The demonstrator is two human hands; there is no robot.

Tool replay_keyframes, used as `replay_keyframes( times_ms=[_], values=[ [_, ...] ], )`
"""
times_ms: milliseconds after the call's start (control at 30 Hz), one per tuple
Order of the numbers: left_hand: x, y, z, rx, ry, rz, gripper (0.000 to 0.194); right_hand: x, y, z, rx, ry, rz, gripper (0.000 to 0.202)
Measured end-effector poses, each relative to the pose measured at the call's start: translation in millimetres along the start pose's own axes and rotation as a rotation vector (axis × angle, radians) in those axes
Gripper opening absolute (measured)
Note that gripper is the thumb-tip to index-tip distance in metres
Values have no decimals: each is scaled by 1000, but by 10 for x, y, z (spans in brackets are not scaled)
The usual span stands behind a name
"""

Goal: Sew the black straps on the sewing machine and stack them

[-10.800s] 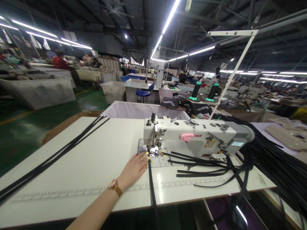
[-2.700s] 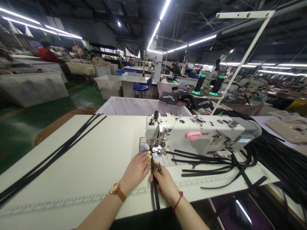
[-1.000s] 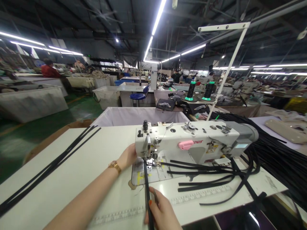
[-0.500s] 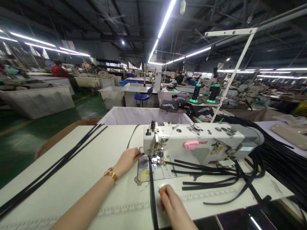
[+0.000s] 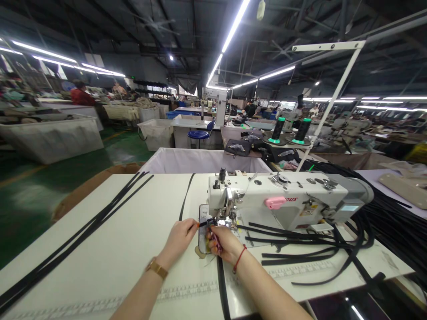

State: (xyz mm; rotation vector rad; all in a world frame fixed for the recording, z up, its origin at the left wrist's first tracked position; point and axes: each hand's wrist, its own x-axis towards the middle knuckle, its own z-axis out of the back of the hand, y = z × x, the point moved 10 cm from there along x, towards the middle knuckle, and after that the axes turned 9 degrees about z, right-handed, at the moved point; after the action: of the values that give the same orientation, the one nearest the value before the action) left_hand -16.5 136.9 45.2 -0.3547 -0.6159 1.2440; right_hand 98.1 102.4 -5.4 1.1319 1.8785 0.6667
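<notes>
My left hand point(image 5: 183, 239) is closed, its thumb and finger pinching a black strap point(image 5: 204, 223) just left of the sewing machine's needle area. My right hand point(image 5: 227, 243) is wrapped round small thread snips point(image 5: 216, 242) with a pinkish-red handle; their blades point toward the strap near the presser foot and are partly hidden by the fingers. Both hands are beside the head of the white sewing machine point(image 5: 247, 191). Below my right hand, a black strap length point(image 5: 223, 293) runs down over the table's front edge. Another narrow strap point(image 5: 187, 198) trails behind my left hand.
Several black straps point(image 5: 100, 211) lie along the left of the white table point(image 5: 133, 249). More strap ends point(image 5: 287, 258) spread right, under the machine arm. A lined bin point(image 5: 213, 160) stands behind the table. Two black thread cones point(image 5: 277, 130) stand beyond the machine.
My right hand has moved up from the table's front to the needle area, now gripping snips. My left hand has drawn slightly down, holding the strap. The view has shifted slightly.
</notes>
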Motion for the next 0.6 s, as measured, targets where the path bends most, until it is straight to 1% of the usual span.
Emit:
replay_keyframes(
  times_ms=[100, 233, 333, 400, 433, 467, 500, 533, 600],
  values=[
    [1, 2, -3, -15, 11, 8, 31, 123, 9, 1, 13, 7, -1, 16],
    [-10, 13, -22, -65, 43, -14, 27, 199, 28, 67, 0, -46, 80, 19],
    [-26, 15, 2, -118, 28, -43, 18, 97, 65, 75, -16, -67, 171, 29],
    [-41, 1, 78, -158, -8, -63, 17, -72, 92, 46, -20, -60, 223, 36],
    [-54, -8, 166, -177, -47, -74, 19, -183, 101, 28, -20, -51, 243, 39],
    [-75, -11, 301, -191, -106, -84, 22, -305, 102, 8, -19, -36, 255, 41],
    [-109, 2, 491, -199, -189, -88, 24, -433, 94, -8, -20, -16, 261, 43],
    [-165, 36, 733, -202, -288, -86, 26, -561, 77, -18, -22, 6, 262, 43],
    [-357, 191, 1322, -222, -480, -48, 27, -796, 18, -12, -39, 51, 265, 43]
  ],
)
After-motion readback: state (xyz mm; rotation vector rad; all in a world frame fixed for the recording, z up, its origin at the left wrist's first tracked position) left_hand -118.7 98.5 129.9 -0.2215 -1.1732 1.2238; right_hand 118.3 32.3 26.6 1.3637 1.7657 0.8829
